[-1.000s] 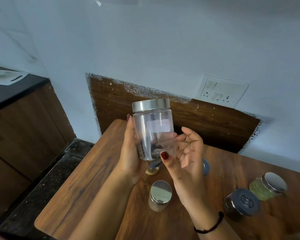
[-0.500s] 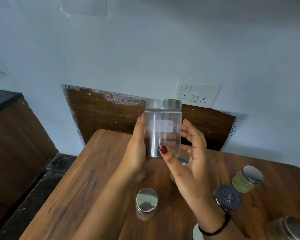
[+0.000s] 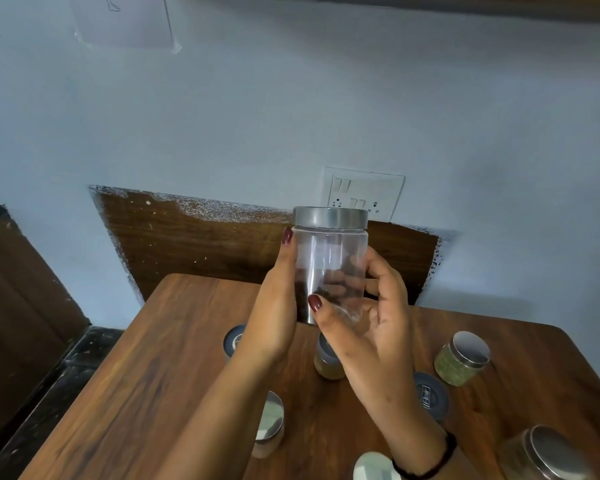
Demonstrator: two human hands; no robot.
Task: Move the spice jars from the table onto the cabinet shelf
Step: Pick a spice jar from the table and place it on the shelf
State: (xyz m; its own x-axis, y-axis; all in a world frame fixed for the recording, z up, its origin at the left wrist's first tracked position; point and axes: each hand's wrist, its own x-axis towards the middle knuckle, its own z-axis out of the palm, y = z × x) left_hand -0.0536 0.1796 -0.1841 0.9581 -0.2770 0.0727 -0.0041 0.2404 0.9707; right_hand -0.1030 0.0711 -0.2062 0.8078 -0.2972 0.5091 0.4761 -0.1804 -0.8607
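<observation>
While I hold the clear jar (image 3: 329, 268) upright in the air, it is above the table (image 3: 146, 375) and on no shelf yet. My left hand (image 3: 278, 306) wraps its left side with the thumb up along the glass. My right hand (image 3: 371, 327) grips the lower right side with the thumb across the front. A little dark spice lies at the bottom.

I judge the task to be at an early stage, because about seven jars wait on the table. Among them are a yellowish jar (image 3: 328, 365) just under my right hand, a green jar (image 3: 461, 358) to its right, and a steel-lid jar (image 3: 269, 424) beneath my left forearm.

Beyond my hands a dark wood panel (image 3: 194, 244) stands against the pale blue wall (image 3: 291, 116), with a switch board (image 3: 364, 194) just behind the lid. I cannot make out the cabinet shelf.
</observation>
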